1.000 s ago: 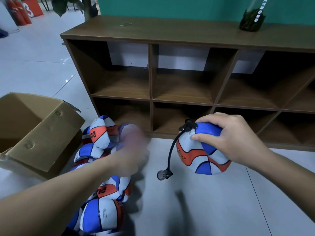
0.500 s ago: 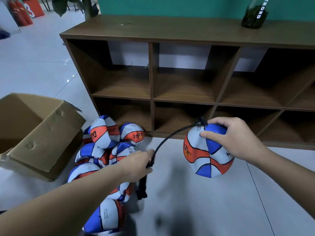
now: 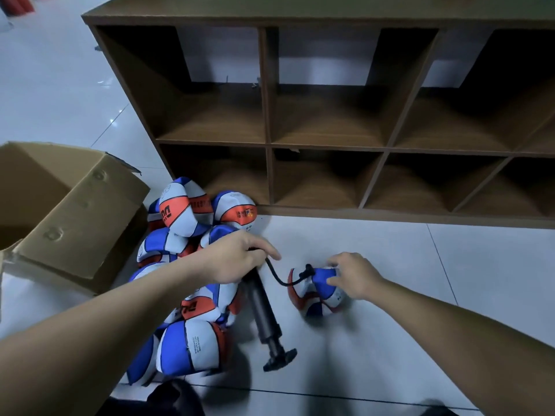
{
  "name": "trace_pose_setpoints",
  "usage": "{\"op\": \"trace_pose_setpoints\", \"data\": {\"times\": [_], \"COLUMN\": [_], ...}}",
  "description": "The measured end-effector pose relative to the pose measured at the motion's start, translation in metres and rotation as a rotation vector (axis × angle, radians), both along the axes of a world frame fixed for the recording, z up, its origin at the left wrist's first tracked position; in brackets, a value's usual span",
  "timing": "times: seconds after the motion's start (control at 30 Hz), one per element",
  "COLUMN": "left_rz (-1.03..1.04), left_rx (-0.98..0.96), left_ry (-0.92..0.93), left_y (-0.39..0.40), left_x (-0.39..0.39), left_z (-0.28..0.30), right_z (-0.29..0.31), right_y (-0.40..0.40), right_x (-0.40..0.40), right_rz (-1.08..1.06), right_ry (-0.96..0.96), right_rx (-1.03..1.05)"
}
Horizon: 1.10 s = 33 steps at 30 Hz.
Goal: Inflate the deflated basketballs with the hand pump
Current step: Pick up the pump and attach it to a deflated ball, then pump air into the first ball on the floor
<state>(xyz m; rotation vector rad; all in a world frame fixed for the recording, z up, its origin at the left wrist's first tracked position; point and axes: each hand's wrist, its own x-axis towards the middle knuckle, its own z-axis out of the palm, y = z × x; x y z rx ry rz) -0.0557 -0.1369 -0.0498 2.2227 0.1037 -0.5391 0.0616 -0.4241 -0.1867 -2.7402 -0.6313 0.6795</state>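
A deflated blue, white and orange basketball (image 3: 312, 298) rests on the floor tiles, and my right hand (image 3: 354, 274) presses on its top. A black hose (image 3: 279, 279) runs from the ball's valve to a black hand pump (image 3: 264, 313). My left hand (image 3: 237, 256) grips the pump's hose end; the pump hangs tilted, its T-handle (image 3: 280, 360) near the floor. A pile of several more deflated basketballs (image 3: 186, 343) lies left of the pump, partly hidden by my left arm.
A brown wooden cubby shelf (image 3: 267, 145) stands on the floor just behind the balls. An open cardboard box (image 3: 69, 217) sits at the left. White floor tiles (image 3: 450, 265) stretch to the right of the held ball.
My right hand lowered the ball from the air onto the floor. My left hand took hold of the pump and carried it toward the ball. The view tilted down.
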Motion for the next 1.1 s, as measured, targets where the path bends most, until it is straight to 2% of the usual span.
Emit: {"op": "trace_pose_setpoints", "data": {"times": [0.07,0.17,0.3,0.37,0.43,0.5,0.57,0.6,0.73,0.8,0.87,1.0,1.1], "left_rz": [0.075,0.197,0.180,0.171,0.129,0.093,0.048,0.009,-0.250,-0.359,-0.430,-0.467,-0.513], "left_rx": [0.047,0.061,0.138,0.107,0.147,0.118,0.036,0.069,0.548,0.688,0.748,0.827,0.772], "left_ry": [-0.029,-0.104,-0.142,-0.138,-0.170,-0.146,-0.076,-0.077,-0.249,-0.402,-0.528,-0.585,-0.614], "left_y": [-0.005,-0.008,-0.017,-0.023,-0.024,-0.023,-0.022,-0.022,-0.016,-0.023,-0.037,-0.053,-0.048], "left_x": [0.007,0.020,0.031,0.034,0.038,0.040,0.037,0.034,0.021,0.020,0.021,0.022,0.024], "left_z": [-0.001,0.004,0.006,0.004,0.003,0.005,0.009,0.012,0.018,0.018,0.016,0.007,0.000], "right_z": [0.015,0.056,0.124,0.142,0.145,0.141,0.139,0.138,0.141,0.146,0.152,0.157,0.161], "right_y": [0.004,0.009,0.012,0.011,0.009,0.006,0.004,0.002,0.001,0.005,0.009,0.005,-0.008], "right_x": [-0.003,-0.008,-0.034,-0.049,-0.063,-0.072,-0.076,-0.076,-0.069,-0.065,-0.063,-0.059,-0.054], "right_rz": [0.003,-0.047,-0.219,-0.195,-0.079,0.085,0.162,0.170,0.207,0.197,0.183,0.172,0.071], "right_ry": [0.034,0.100,0.380,0.422,0.364,0.227,0.107,0.068,-0.014,-0.027,-0.031,-0.060,0.019], "right_rx": [0.032,0.192,0.506,0.504,0.386,0.226,0.166,0.165,0.125,0.150,0.208,0.226,0.411]}}
